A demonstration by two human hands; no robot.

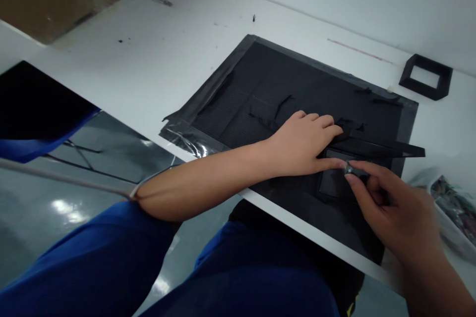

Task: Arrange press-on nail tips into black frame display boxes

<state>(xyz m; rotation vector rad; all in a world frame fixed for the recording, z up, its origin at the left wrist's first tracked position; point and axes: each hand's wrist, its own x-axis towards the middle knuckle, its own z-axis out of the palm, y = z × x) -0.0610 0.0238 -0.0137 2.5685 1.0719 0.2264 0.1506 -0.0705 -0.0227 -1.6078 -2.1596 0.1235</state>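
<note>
My left hand (305, 143) rests on a black mat (260, 94) taped to the white table, fingers curled over a long flat black part (383, 147) and pressing it down. My right hand (386, 203) comes in from the lower right, thumb and forefinger pinched on a tiny shiny object (349, 169) right at my left thumb tip. Below the pinch lies a small dark rectangular piece (334, 183) on the mat. What the tiny object is I cannot make out.
A black rectangular frame (426, 77) lies at the back right of the white table (148, 59). A clear plastic bag with coloured contents (451, 205) sits at the right edge. Blue trouser legs (223, 277) and a grey floor show below the table edge.
</note>
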